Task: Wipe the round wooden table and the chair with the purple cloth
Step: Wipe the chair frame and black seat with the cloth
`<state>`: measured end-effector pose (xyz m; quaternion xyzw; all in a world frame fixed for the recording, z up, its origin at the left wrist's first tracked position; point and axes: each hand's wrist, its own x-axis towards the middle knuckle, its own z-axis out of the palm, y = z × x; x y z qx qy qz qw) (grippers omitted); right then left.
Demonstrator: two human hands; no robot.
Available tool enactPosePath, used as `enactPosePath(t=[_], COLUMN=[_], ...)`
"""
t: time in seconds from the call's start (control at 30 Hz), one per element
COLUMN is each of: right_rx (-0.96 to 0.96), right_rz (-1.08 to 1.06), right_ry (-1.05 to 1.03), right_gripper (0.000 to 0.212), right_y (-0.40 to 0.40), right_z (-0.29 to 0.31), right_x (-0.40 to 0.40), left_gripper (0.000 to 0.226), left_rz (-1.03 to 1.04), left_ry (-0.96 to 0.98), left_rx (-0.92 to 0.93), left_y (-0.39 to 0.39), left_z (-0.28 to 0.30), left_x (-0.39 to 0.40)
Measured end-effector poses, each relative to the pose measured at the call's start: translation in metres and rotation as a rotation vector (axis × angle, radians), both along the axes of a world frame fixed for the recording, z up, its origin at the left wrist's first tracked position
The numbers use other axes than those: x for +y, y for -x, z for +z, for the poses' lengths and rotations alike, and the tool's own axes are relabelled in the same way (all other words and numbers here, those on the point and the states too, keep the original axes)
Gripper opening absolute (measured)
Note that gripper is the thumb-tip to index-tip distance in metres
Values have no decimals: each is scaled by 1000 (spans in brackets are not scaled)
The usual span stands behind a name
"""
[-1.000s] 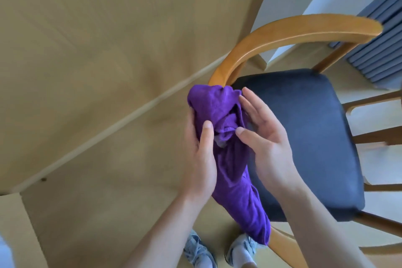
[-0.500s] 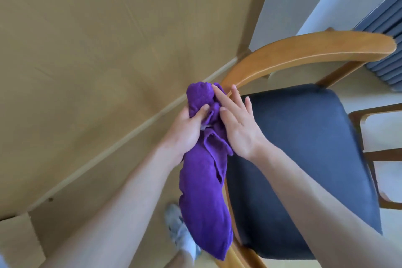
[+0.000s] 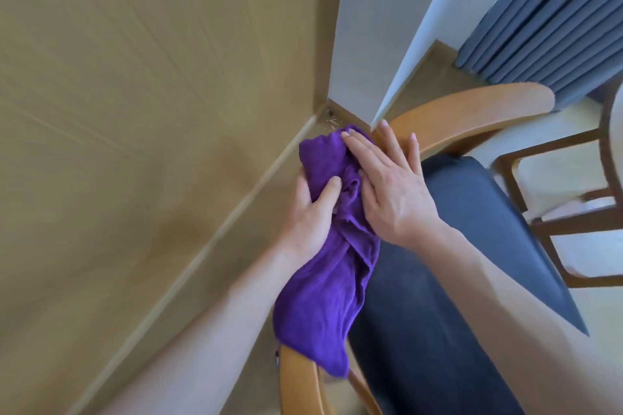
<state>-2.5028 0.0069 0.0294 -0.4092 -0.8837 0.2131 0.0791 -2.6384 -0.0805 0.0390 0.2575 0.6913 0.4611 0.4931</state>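
Note:
The purple cloth (image 3: 323, 286) hangs bunched over the curved wooden backrest (image 3: 472, 118) of the chair, trailing down toward the lower rail (image 3: 296, 381). My left hand (image 3: 310, 212) grips the cloth's upper part from the left, thumb curled over the folds. My right hand (image 3: 387, 189) lies flat with straight fingers on the cloth's top and the rail beneath it. The chair's dark padded seat (image 3: 455, 280) lies to the right under my right forearm. The round table is not clearly in view.
A beige wall panel (image 3: 135, 111) with a skirting strip fills the left side, close to the chair. Blue curtains (image 3: 556, 27) hang at the upper right. Another wooden chair frame (image 3: 556, 212) stands at the right edge.
Both hands and the cloth have moved up along the backrest rail toward the room corner. The right hand has flattened onto the cloth. The view has shifted closer to the chair.

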Motion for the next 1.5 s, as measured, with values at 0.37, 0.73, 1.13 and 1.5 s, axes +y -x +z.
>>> enactPosePath(t=[0.37,0.73,1.13,1.5], right_rx=[142,-88,-151,-64], right_rz=[-564,-421,-733,-871], right_ry=[167,-159,-126,-81], right_gripper=[75,54,85,48], right_y=[-12,-54,-48,-55], right_z=[29,-8,1,9], right_x=[71,100,125,133], left_gripper=[98,85,77,77], left_rz=[-515,-545,-677,-650], left_ry=[-92,-71,-71,-52], left_rx=[556,684,1039,851], left_y=[-15,-9,-22,-20], left_z=[15,20,-6,1], left_x=[65,71,73,75])
